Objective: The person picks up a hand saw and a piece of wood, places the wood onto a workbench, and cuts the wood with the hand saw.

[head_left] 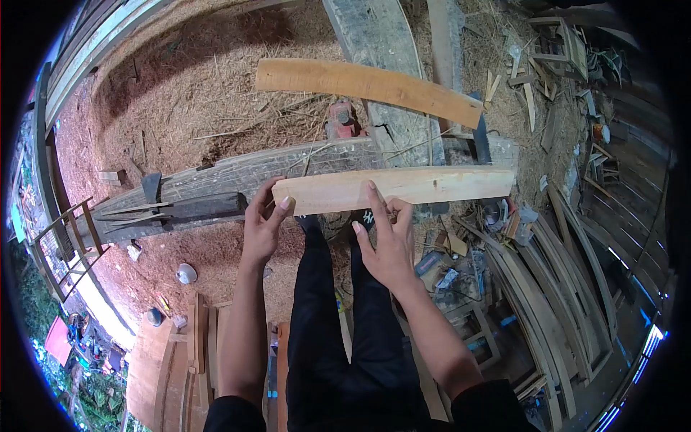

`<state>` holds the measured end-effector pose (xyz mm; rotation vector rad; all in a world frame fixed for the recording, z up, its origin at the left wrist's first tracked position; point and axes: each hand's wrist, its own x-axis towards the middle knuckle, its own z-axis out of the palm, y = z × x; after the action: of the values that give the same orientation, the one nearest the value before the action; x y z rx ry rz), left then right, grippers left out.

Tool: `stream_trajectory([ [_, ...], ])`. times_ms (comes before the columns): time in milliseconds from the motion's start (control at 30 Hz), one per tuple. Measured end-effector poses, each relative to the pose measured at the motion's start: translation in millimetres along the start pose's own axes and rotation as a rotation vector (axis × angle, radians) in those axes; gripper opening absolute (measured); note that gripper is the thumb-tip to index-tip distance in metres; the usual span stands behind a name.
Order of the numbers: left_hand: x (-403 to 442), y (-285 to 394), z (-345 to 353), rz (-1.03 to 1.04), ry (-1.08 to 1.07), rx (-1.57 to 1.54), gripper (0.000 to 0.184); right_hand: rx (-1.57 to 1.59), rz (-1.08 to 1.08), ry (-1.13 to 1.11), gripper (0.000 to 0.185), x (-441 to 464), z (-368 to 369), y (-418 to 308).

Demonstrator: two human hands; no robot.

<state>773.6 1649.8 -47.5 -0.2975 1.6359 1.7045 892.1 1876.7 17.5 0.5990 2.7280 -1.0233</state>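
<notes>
A pale wooden board [446, 185], long and slightly curved, lies crosswise in front of me. My left hand [263, 219] is closed on its left end, thumb on the near face and fingers at the top edge. Against the middle of the board's face rests the stretched index finger of my right hand [389, 241]. The right thumb stands apart below the lower edge, and the other fingers are bent. Beyond the board, a darker orange-brown plank [360, 81] lies across a weathered grey beam [381, 43].
A rough timber [216, 173] runs crosswise behind the board, with a dark squared piece [209, 207] on it. A red power tool [342, 119] sits behind. Curved wooden strips [540, 302] are stacked at right. Shavings [180, 93] cover the ground. A white bowl-like object [186, 273] lies left.
</notes>
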Motion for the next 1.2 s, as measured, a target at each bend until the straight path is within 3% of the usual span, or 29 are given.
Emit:
stream_trajectory([
  [233,0.3,-4.9,-0.6,0.026,0.02,-0.007,0.052,0.058,0.069,0.257,0.079,-11.9,-16.5,33.4],
  [500,-2.4,5.8,7.1,0.025,0.044,0.052,0.062,-0.018,0.044,0.176,0.073,-14.0,-32.7,61.4],
  [567,2.3,2.2,5.0,0.201,-0.045,0.189,0.071,0.006,0.019,0.166,0.071,-14.7,-35.6,64.8],
  [700,0.2,11.3,13.1,0.136,-0.042,0.189,0.079,0.095,0.014,0.214,0.066,-17.7,-49.3,74.8],
  [800,0.4,20.8,21.8,0.194,-0.013,0.355,0.08,0.132,0.083,0.314,0.061,-26.8,-70.4,100.0],
  [867,3.2,23.4,21.4,0.408,-0.031,0.757,0.081,0.169,0.228,0.532,0.054,-37.4,-78.5,136.8],
  [1000,0.7,22.8,27.5,0.459,0.055,0.87,0.083,0.349,0.414,0.738,0.053,-34.9,-82.1,215.1],
  [1100,2.0,25.7,33.6,0.51,0.043,0.965,0.079,-0.371,0.225,0.501,0.071,-35.3,-76.3,283.0],
  [1133,2.0,27.4,35.5,0.508,0.047,0.97,0.079,-0.365,0.223,0.498,0.071,-32.1,-77.1,280.5],
  [1200,1.6,29.6,38.5,0.535,0.051,1.048,0.08,-0.518,0.259,0.244,0.079,-21.8,-84.2,270.9],
])
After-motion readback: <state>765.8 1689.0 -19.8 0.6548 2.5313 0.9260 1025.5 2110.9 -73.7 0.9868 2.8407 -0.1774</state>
